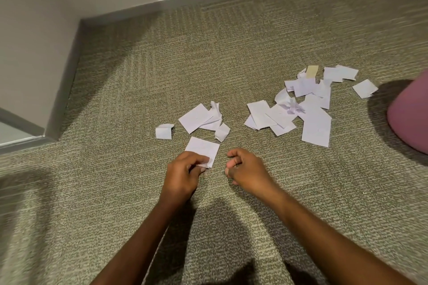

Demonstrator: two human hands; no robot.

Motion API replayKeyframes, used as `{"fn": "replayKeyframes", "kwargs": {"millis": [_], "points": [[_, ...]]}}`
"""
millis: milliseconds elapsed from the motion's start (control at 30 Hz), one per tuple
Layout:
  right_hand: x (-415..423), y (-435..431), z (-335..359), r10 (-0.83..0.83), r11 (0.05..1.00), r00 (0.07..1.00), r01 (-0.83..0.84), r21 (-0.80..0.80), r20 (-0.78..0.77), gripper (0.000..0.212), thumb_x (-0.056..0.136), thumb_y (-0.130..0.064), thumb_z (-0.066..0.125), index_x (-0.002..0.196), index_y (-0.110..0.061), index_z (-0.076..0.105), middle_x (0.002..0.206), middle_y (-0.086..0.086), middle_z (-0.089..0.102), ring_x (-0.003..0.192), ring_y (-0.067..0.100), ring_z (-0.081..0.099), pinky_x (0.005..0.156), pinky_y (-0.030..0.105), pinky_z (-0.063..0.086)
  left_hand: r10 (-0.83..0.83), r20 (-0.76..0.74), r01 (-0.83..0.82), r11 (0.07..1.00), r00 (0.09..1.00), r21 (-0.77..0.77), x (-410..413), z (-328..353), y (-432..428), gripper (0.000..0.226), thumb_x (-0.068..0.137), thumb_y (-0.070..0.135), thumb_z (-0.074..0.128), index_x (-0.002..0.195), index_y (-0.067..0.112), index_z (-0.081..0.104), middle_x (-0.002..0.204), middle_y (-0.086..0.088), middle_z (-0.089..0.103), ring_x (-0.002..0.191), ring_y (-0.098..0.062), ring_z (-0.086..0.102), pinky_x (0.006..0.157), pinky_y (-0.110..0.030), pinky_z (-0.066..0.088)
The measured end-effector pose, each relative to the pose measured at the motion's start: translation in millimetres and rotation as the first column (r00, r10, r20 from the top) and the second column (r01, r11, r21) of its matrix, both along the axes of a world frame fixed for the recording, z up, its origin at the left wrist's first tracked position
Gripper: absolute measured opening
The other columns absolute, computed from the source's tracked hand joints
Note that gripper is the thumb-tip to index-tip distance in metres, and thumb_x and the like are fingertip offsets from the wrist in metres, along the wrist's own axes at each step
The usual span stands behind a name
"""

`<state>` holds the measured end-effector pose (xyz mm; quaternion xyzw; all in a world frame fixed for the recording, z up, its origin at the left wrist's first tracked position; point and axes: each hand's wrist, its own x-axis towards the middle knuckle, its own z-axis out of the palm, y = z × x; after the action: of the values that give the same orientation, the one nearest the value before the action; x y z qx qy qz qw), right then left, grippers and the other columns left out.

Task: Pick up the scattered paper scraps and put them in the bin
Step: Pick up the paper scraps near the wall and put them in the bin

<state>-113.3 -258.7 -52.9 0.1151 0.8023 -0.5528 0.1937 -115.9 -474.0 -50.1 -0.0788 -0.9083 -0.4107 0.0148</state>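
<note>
White paper scraps lie scattered on the carpet. My left hand pinches the near edge of a square scrap that rests flat on the floor. My right hand hovers just right of it, fingers curled shut with nothing visible in them. Beyond the square scrap is a small cluster of scraps, with one folded scrap off to its left. A larger pile of scraps spreads to the right, and a single scrap lies at its far edge. A pink rounded object, possibly the bin, stands at the right edge.
Grey-beige carpet covers the floor. A white wall with a grey baseboard runs along the back and turns a corner at the left. My shadow falls over the carpet near the bottom.
</note>
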Motion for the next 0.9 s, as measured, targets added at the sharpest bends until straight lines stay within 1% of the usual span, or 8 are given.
{"fn": "replayKeyframes", "kwargs": {"millis": [133,200,300,467,533,633,767,900], "points": [[10,-6,-5,0.197,0.956,0.954,-0.135,0.262,-0.227,0.092,0.096,-0.018,0.077,0.164,-0.051,0.025,0.112,-0.012,0.055,0.086,0.007,0.06,0.075,0.033,0.06,-0.02,0.056,0.014,0.993,0.998,0.12,6,13,5,0.019,0.085,0.0,0.085,0.091,0.019,0.085,0.091,0.012,0.08,0.092,-0.009,0.074,0.082,-0.021,0.056],[13,-6,-6,0.294,0.898,0.913,-0.162,0.41,-0.282,0.093,0.099,-0.025,0.074,0.166,-0.054,0.016,0.113,-0.011,0.047,0.079,0.006,0.053,0.066,0.028,0.05,-0.045,0.161,0.005,0.971,0.986,0.241,8,17,8,0.021,0.086,-0.004,0.082,0.091,0.017,0.084,0.09,0.005,0.081,0.088,-0.016,0.077,0.081,-0.027,0.061],[12,-6,-5,0.366,0.843,0.885,-0.184,0.506,-0.289,0.083,0.102,-0.029,0.071,0.166,-0.05,0.022,0.112,-0.01,0.042,0.076,0.009,0.049,0.063,0.026,0.04,-0.107,0.31,-0.035,0.907,0.945,0.419,6,26,10,0.018,0.091,-0.007,0.076,0.095,0.01,0.083,0.089,-0.011,0.08,0.084,-0.027,0.078,0.081,-0.04,0.065],[0,-20,-1,0.449,0.768,0.864,-0.243,0.593,-0.228,0.083,0.102,-0.056,0.061,0.168,-0.03,0.018,0.137,0.002,0.05,0.095,0.017,0.06,0.072,0.032,0.047,0.063,0.343,-0.216,0.877,0.937,0.429,-13,51,-6,0.016,0.101,0.001,0.067,0.099,0.012,0.079,0.102,-0.009,0.076,0.089,-0.03,0.076,0.07,-0.041,0.067],[-9,-27,1,0.44,0.753,0.878,-0.248,0.61,-0.186,0.089,0.102,-0.065,0.056,0.168,-0.024,0.013,0.144,0.006,0.05,0.109,0.026,0.065,0.08,0.04,0.052,0.214,0.245,-0.294,0.884,0.946,0.363,-31,55,-17,0.013,0.102,0.006,0.067,0.1,0.013,0.078,0.106,-0.001,0.073,0.093,-0.016,0.072,0.068,-0.032,0.066],[-16,-35,4,0.41,0.74,0.9,-0.233,0.631,-0.148,0.092,0.1,-0.067,0.056,0.167,-0.02,0.016,0.147,0.01,0.051,0.118,0.034,0.065,0.088,0.047,0.056,0.386,-0.018,-0.379,0.912,0.922,0.16,-66,44,-36,0.007,0.099,0.012,0.073,0.098,0.018,0.077,0.114,0.007,0.059,0.106,0.006,0.06,0.082,-0.019,0.06],[-21,-43,4,0.38,0.708,0.913,-0.184,0.682,-0.148,0.086,0.096,-0.065,0.066,0.158,-0.019,0.028,0.134,0.01,0.059,0.107,0.032,0.068,0.08,0.044,0.056,0.426,-0.072,-0.431,0.896,0.902,-0.103,-108,8,-57,0.007,0.096,0.029,0.076,0.101,0.023,0.076,0.141,-0.003,0.055,0.137,-0.027,0.05,0.109,-0.054,0.048],[-23,-46,4,0.327,0.759,0.933,-0.164,0.63,-0.151,0.082,0.092,-0.059,0.074,0.152,-0.022,0.033,0.131,0.006,0.06,0.11,0.032,0.067,0.082,0.043,0.053,0.4,0.02,-0.373,0.871,0.917,-0.319,-116,-15,-52,0.037,0.092,0.05,0.075,0.117,0.024,0.069,0.133,-0.008,0.064,0.13,-0.033,0.054,0.105,-0.056,0.047]]}}
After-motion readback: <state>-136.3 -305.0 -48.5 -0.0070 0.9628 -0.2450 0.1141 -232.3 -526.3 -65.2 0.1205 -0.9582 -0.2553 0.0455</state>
